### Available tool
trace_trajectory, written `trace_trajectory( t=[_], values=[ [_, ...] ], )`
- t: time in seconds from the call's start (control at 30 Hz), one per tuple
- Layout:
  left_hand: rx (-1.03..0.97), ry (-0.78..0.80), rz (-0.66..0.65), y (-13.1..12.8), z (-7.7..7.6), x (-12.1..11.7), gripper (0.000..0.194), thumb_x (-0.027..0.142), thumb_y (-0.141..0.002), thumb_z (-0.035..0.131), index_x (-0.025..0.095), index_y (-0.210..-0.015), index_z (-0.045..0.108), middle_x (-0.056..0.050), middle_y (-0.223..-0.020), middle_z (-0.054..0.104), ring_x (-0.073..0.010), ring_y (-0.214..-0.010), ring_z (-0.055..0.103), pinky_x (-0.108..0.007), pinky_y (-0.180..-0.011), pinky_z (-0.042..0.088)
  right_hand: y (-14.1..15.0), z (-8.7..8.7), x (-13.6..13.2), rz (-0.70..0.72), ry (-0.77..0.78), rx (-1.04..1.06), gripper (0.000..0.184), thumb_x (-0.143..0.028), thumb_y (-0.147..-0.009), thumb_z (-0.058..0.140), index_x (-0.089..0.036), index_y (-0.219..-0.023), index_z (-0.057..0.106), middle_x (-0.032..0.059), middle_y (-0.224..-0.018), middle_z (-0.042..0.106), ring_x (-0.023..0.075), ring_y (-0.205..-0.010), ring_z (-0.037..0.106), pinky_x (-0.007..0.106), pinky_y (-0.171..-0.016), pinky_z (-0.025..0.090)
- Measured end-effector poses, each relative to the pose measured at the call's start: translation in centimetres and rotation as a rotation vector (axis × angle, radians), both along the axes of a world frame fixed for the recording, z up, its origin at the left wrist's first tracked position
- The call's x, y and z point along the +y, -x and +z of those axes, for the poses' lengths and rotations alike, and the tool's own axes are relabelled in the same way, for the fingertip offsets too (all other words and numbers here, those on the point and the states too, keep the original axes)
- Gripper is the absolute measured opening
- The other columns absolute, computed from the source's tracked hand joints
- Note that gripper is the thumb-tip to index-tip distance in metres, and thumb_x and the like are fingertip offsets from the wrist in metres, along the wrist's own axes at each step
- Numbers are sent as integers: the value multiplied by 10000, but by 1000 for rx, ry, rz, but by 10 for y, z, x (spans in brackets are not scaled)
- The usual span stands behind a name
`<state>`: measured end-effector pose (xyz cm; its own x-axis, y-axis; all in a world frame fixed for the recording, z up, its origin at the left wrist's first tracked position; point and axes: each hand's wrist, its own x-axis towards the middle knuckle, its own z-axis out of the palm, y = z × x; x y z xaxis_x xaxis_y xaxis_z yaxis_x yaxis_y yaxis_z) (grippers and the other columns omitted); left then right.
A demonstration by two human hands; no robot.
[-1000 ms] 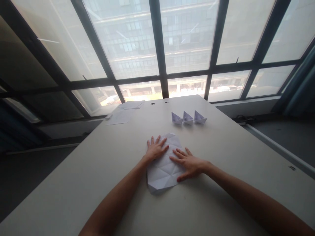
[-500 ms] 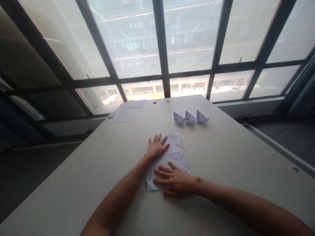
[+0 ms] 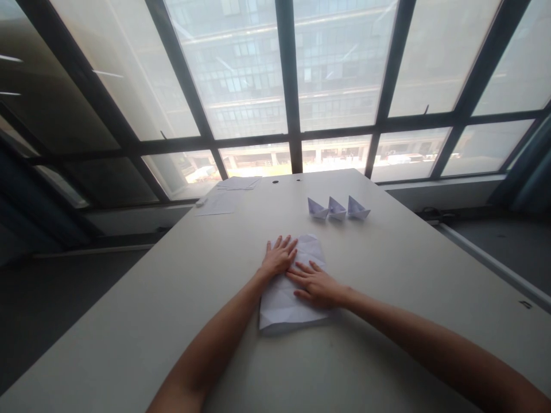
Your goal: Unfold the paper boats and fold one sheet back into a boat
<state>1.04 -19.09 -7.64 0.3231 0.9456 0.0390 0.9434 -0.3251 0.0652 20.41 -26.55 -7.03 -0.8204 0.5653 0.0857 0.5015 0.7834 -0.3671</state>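
Note:
A creased sheet of white paper (image 3: 284, 304) lies on the table in front of me, its near edge lifted slightly off the surface. Across its upper left part my left hand (image 3: 279, 256) rests flat with the fingers spread. My right hand (image 3: 317, 285) lies on the middle and right of the sheet, fingers stretched out toward the left hand, their tips close to it. Both hands cover part of the creases.
Three folded paper boats (image 3: 337, 209) stand in a row beyond the sheet, to the right. Several flat papers (image 3: 217, 203) lie at the far left of the white table (image 3: 193, 287). Large windows rise behind the table.
My right hand has moved up the sheet from its near part to its middle, closer to my left hand. The left hand stays in place on the paper, and the near edge now bulges.

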Motion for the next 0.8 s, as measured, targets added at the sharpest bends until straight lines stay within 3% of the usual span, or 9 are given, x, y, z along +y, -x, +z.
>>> trace_trajectory(
  t=[0.17, 0.33, 0.43, 0.57, 0.7, 0.8],
  values=[
    [-20, -8, 9, 1, 1, 1, 547, 485, -992, 188, 320, -1508, 266, -15, -1595, 214, -312, -1466, 125, -627, -1126, 94, -8, -7, 24, -230, -36, -46, 678, -546, -970, 303, -196, -1540, 193, 101, -1597, 162, 263, -1471, 111, 481, -1171, 41],
    [7, -62, -81, -9, -3, -9, 524, 396, -1006, 179, 257, -1492, 318, -41, -1575, 272, -253, -1464, 159, -549, -1165, 55, -12, -11, 49, -438, -66, -96, 686, -541, -965, 288, -151, -1527, 228, 135, -1595, 164, 275, -1471, 102, 507, -1157, 18],
    [0, -10, -24, -17, -10, -19, 578, 449, -995, 200, 207, -1516, 257, -90, -1592, 209, -317, -1461, 147, -597, -1136, 119, -12, -13, 51, -447, -79, -96, 680, -550, -970, 248, -167, -1530, 220, 126, -1599, 153, 270, -1472, 87, 517, -1152, 7],
    [-11, -23, 53, -17, -15, -29, 599, 505, -985, 190, 245, -1522, 246, -78, -1602, 172, -347, -1466, 88, -616, -1129, 80, -9, -12, 45, -453, -87, -94, 673, -537, -971, 233, -163, -1531, 215, 128, -1598, 155, 271, -1472, 86, 525, -1150, -3],
    [-16, 8, 100, -4, -11, -32, 633, 588, -958, 218, 297, -1520, 241, -71, -1609, 148, -377, -1462, 63, -621, -1122, 59, -4, -7, 33, -445, -51, -108, 730, -583, -948, 277, -143, -1528, 222, 170, -1596, 120, 306, -1473, 48, 551, -1138, -26],
    [-15, 102, 91, 9, -4, -28, 666, 622, -942, 216, 305, -1528, 207, -71, -1616, 104, -384, -1463, 23, -630, -1116, 63, 0, -2, 18, -365, -18, -96, 838, -692, -874, 376, -186, -1527, 233, 182, -1597, 95, 354, -1467, 22, 584, -1122, -53]
  ],
)
